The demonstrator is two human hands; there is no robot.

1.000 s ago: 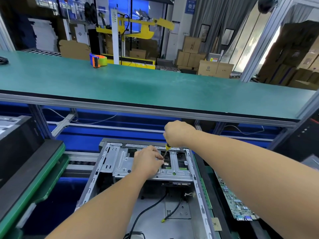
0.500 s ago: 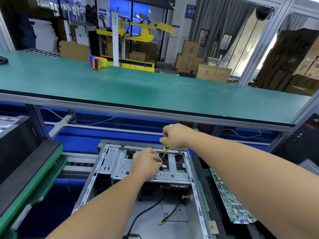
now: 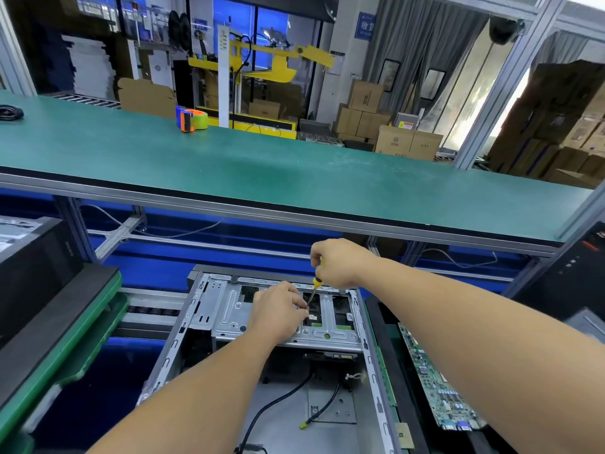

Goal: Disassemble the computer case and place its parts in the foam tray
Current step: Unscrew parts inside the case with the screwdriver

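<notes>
An open grey metal computer case (image 3: 183,329) lies flat below me, with its silver drive cage (image 3: 229,316) at the far end. My right hand (image 3: 340,263) is closed around a small yellow-handled screwdriver (image 3: 315,285), whose shaft points down into the cage. My left hand (image 3: 280,314) rests on the cage with fingertips pinched at the screwdriver's tip; what they pinch is hidden. Black cables (image 3: 278,404) run across the case floor. A green motherboard (image 3: 435,385) lies in a dark foam tray (image 3: 386,342) to the right of the case.
A long green workbench (image 3: 262,165) spans above the case, with an orange-and-green tape dispenser (image 3: 191,118) on it. A black case on green-and-black trays (image 3: 62,322) stands at the left. Another black case (image 3: 576,270) is at the right edge.
Both hands stay at the drive cage with the screwdriver. My view has drifted slightly; the hands barely shifted on the cage.
</notes>
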